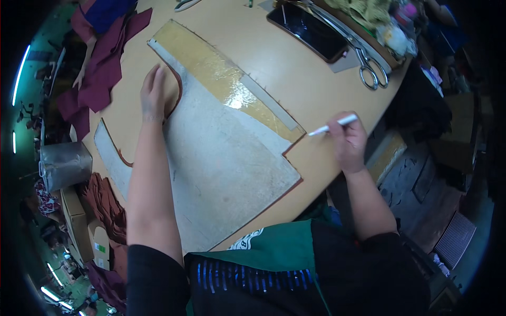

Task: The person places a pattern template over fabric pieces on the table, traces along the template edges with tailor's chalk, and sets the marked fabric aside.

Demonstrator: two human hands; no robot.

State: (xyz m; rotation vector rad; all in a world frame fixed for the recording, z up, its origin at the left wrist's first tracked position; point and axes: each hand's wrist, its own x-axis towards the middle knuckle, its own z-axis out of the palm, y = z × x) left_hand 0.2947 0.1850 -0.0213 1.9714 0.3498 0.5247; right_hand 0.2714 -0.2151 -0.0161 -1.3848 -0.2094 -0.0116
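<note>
A large grey cardboard garment pattern (221, 170) lies on the table, with a glossy yellow taped band (205, 67) and a narrow grey strip (269, 102) along its far edge. Thin rust-brown fabric edges (180, 85) show from beneath it. My left hand (153, 93) is beside the pattern's curved cutout, with nothing seen in its fingers; the forearm hides part of the pattern. My right hand (350, 140) grips a white pen (334, 124). The pen's tip points left, close to the notched right corner of the pattern.
Beyond the pattern lie a dark phone (310, 31) and metal scissors (369, 67). Maroon cloth pieces (103, 67) sit at the far left, near another person's arm (85, 61). A metal container (65, 164) and rust-brown cloth (104, 205) flank the left side. The wooden table (316, 91) curves away rightwards.
</note>
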